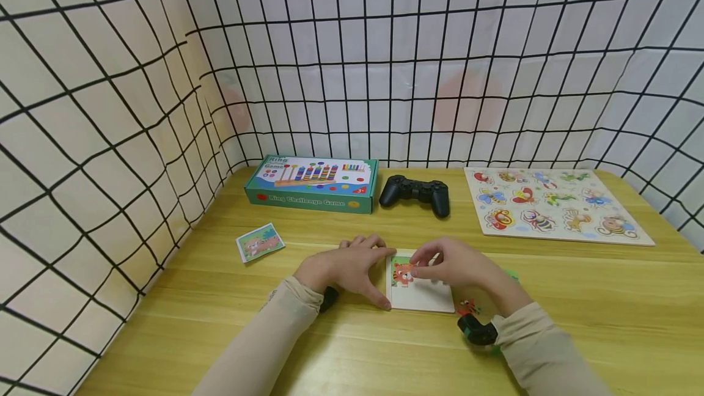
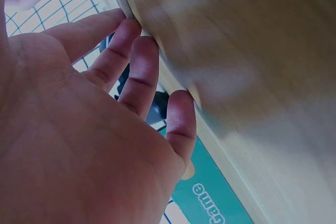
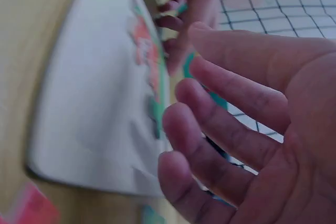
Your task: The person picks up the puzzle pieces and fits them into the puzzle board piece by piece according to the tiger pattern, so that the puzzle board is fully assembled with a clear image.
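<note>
A square white puzzle board (image 1: pixel 420 298) lies on the wooden table in front of me. An orange tiger-face picture (image 1: pixel 403 274) with green around it fills its upper left part, also seen edge-on in the right wrist view. My left hand (image 1: pixel 357 266) spreads along the board's left side, thumb by the lower corner and index finger by the upper one. Over the board's upper right part hovers my right hand (image 1: pixel 452 264), its fingers (image 3: pixel 181 127) loosely bent with nothing visible between them. Under the right forearm lies a red-and-green puzzle piece (image 1: pixel 469 307), partly hidden.
A small picture card (image 1: pixel 260 242) of a pink animal lies at the left. Along the back stand a green Ring Challenge Game box (image 1: pixel 313 183), a black game controller (image 1: pixel 415 193) and an insect puzzle board (image 1: pixel 555 206). Black-gridded cloth (image 1: pixel 407 78) closes the back and sides.
</note>
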`<state>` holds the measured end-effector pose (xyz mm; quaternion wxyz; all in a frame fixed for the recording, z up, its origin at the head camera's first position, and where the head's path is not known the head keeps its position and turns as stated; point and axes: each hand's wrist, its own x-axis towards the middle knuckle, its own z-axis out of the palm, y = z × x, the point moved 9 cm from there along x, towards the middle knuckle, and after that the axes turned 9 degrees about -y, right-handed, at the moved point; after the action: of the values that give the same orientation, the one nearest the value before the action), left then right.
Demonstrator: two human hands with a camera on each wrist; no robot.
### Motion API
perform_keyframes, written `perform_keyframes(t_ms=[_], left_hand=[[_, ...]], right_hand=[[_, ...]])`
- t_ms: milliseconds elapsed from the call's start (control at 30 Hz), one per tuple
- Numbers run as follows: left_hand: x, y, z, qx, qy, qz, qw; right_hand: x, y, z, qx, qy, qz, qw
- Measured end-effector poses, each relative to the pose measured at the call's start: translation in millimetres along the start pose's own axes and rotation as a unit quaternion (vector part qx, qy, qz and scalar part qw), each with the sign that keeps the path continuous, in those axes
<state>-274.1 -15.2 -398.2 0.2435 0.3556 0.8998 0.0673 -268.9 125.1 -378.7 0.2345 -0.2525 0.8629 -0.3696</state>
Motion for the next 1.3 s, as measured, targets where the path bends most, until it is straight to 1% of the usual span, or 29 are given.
perform_keyframes(t_ms=[133,333,433,567,833,1100,1300], left_hand=[[0.2,-0.3,-0.3,0.000,0.000,-0.002,1.0000],[-0.3,0.3,0.2,0.004,0.002,0.001,1.0000],[-0.7,0.4,0.2,0.007,0.003,0.001,1.0000],[-1.1,0.6,0.4,0.006,0.003,0.001,1.0000],[-1.5,0.9,0.0,0.006,0.005,0.003,1.0000],[-0.5,0.8,0.9,0.003,0.001,0.001,1.0000],[-0.7,0.4,0.8,0.000,0.000,0.001,1.0000]], right_hand=[[-8.2,2,-12,0.000,-0.001,-0.006,1.0000],[-26.7,11,-32,0.008,0.000,0.015,0.9999],[-35.5,17,-41,-0.001,0.001,0.019,0.9998],[-42.9,25,-48,-0.026,0.001,0.031,0.9992],[-46.8,36,-50,-0.036,-0.005,0.056,0.9977],[-44.0,46,-48,-0.049,-0.005,0.070,0.9963],[-41.1,49,-46,-0.065,-0.005,0.082,0.9945]])
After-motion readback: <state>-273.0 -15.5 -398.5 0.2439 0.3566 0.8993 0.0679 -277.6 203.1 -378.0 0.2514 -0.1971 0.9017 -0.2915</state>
